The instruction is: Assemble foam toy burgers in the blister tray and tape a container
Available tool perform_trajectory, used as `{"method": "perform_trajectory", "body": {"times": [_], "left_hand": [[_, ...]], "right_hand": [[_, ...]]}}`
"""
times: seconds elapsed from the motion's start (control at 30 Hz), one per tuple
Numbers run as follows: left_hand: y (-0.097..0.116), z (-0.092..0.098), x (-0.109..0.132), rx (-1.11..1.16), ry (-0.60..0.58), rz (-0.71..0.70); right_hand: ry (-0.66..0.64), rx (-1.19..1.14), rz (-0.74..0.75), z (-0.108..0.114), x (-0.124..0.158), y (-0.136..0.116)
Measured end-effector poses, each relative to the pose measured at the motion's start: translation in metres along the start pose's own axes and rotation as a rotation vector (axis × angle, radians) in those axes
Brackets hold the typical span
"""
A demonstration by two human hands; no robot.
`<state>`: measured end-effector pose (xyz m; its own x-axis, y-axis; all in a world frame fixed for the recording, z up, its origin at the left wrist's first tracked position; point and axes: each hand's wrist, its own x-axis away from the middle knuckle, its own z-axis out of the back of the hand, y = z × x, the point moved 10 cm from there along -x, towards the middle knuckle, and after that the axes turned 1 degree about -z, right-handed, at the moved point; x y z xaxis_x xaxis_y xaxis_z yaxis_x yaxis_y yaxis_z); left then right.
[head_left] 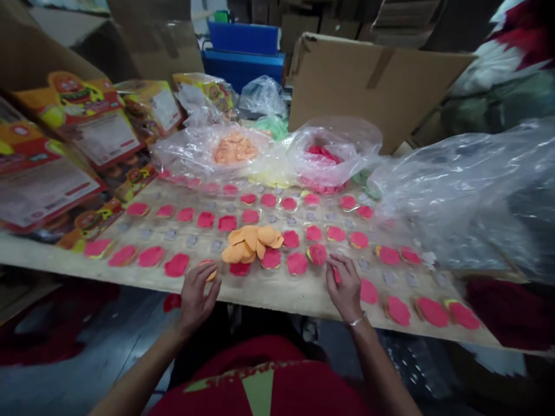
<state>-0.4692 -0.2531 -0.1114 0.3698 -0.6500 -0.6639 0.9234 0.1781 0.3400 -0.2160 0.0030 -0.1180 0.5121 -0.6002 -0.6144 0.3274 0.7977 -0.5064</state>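
My left hand is at the table's front edge, with fingers and thumb curled round the edge of a small orange piece at a pink piece in the front row. My right hand is farther right, palm down, fingers bent and apart from the thumb over a pink piece, partly hidden by it. Whether its fingertips touch that piece I cannot tell. Between the hands lies a loose pile of soft orange pieces, on top of several pink scalloped pieces.
Rows of pink pieces in clear plastic trays cover the wooden table. Behind them are plastic bags with orange pieces and pink pieces. Printed packages stand left, a cardboard box behind, plastic sheeting right.
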Motion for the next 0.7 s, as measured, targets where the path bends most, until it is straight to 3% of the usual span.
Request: {"method": "perform_trajectory", "body": {"times": [0.1,0.17,0.27,0.37,0.43,0.57,0.63,0.7], "left_hand": [[0.011,-0.012,0.005,0.039,0.022,0.061],[0.029,-0.035,0.002,0.103,-0.037,0.054],[0.08,-0.081,-0.001,0.226,-0.197,-0.109],[0.132,-0.117,0.011,0.296,-0.301,-0.304],[0.148,-0.134,0.022,0.291,-0.343,-0.369],[0.139,-0.151,0.037,0.279,-0.299,-0.358],[0.133,-0.152,0.041,0.267,-0.228,-0.378],[0.129,-0.155,0.043,0.249,-0.191,-0.414]], "right_hand": [[-0.025,0.008,-0.021,0.009,0.035,-0.001],[-0.046,0.03,-0.044,0.016,0.055,-0.003],[-0.048,0.068,-0.086,0.031,0.073,-0.005],[-0.019,0.089,-0.137,0.055,0.072,-0.001],[0.034,0.1,-0.166,0.078,0.058,0.009],[0.13,0.174,-0.155,0.131,-0.006,0.04],[0.189,0.167,-0.251,0.154,-0.049,0.073],[0.241,0.039,-0.48,0.166,-0.091,0.122]]}}
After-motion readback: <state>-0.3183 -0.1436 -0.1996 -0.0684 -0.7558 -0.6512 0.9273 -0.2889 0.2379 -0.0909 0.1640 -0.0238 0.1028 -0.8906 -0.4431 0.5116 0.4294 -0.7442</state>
